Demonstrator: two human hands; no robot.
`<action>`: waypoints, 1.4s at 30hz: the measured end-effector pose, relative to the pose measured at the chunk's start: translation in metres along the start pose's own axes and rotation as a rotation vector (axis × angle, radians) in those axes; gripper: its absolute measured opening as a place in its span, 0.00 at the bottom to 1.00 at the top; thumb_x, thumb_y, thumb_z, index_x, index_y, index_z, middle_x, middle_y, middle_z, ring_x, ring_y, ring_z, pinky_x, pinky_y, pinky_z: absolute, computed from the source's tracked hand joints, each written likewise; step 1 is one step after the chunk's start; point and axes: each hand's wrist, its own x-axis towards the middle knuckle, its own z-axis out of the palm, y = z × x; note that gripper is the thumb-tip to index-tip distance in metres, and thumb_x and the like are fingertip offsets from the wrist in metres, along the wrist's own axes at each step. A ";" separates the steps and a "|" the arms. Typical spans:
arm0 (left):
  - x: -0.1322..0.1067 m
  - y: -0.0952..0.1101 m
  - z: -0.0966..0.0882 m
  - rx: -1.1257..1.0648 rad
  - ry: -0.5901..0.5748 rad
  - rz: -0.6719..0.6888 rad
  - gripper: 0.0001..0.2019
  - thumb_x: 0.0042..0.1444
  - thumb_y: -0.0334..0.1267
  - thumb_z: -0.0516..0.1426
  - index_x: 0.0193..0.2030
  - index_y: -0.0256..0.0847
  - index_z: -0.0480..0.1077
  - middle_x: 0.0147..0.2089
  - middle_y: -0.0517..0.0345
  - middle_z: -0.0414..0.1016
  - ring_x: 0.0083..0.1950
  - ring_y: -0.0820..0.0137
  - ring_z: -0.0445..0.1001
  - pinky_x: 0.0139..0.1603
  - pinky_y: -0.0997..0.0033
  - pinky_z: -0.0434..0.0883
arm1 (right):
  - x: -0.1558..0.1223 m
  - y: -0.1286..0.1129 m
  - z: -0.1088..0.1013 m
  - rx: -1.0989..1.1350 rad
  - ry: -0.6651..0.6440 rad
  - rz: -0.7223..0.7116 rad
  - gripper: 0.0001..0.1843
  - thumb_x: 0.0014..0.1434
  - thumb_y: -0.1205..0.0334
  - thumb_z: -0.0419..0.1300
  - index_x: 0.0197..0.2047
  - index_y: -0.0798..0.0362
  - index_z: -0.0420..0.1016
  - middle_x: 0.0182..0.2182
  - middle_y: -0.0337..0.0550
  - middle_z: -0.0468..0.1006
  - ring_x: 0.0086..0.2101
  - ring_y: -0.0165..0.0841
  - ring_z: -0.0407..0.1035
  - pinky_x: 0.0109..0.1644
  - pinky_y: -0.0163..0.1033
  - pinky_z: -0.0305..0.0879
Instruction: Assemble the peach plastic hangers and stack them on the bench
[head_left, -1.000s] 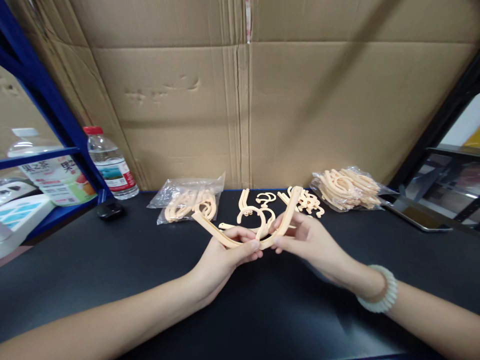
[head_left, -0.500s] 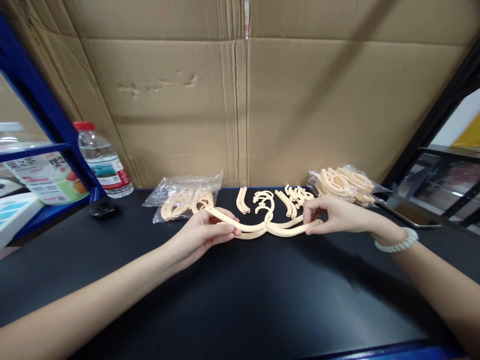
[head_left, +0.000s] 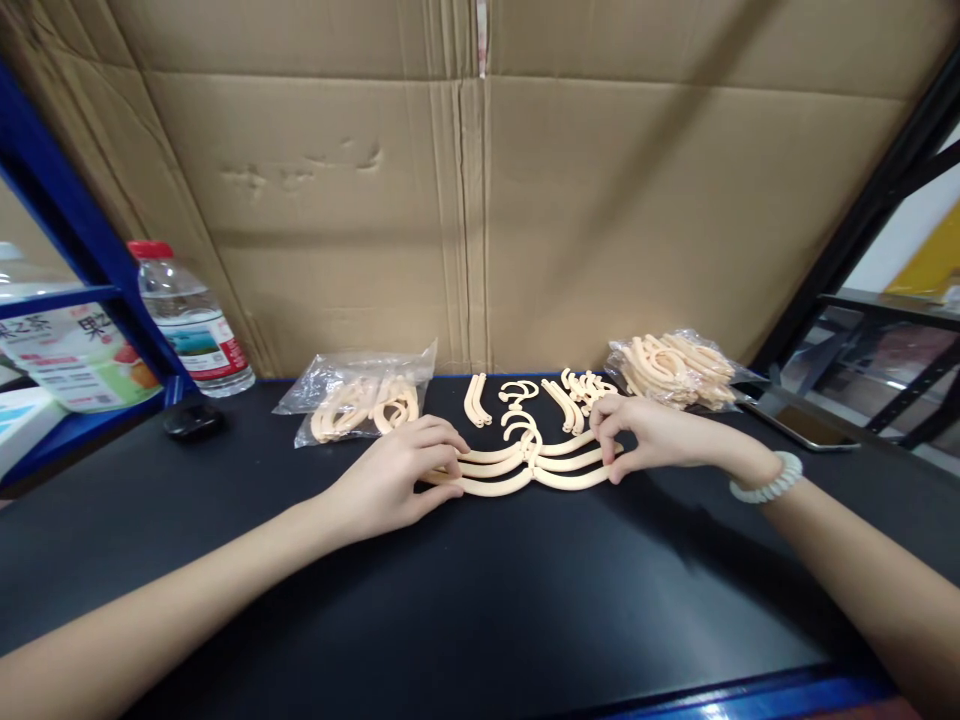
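Note:
Three assembled beige plastic hangers [head_left: 525, 465] lie flat in a row on the black table [head_left: 480, 600], hooks pointing away from me. My left hand [head_left: 397, 478] rests on their left ends, fingers curled over the arms. My right hand [head_left: 645, 435] pinches their right ends; a white bead bracelet circles that wrist. Just behind lie loose curved hanger arms [head_left: 475, 398], loose hooks [head_left: 519, 390] and more small parts [head_left: 585, 388].
A clear bag of hanger parts [head_left: 360, 405] lies back left, another fuller bag [head_left: 675, 368] back right. A water bottle [head_left: 187, 320] and a black mouse-like object [head_left: 193, 420] sit far left by a blue shelf. Cardboard wall behind. A tablet [head_left: 799, 425] lies right.
The hanger I held bent upward in both hands was opened out flat and lowered onto the table beside two others. Both hands moved apart to its ends.

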 end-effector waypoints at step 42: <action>-0.005 -0.005 0.022 0.018 0.173 -0.014 0.09 0.59 0.29 0.53 0.41 0.40 0.72 0.47 0.48 0.76 0.50 0.60 0.73 0.52 0.57 0.70 | -0.002 0.003 -0.007 -0.159 0.164 0.194 0.06 0.56 0.62 0.58 0.32 0.54 0.75 0.32 0.47 0.79 0.34 0.38 0.72 0.40 0.42 0.66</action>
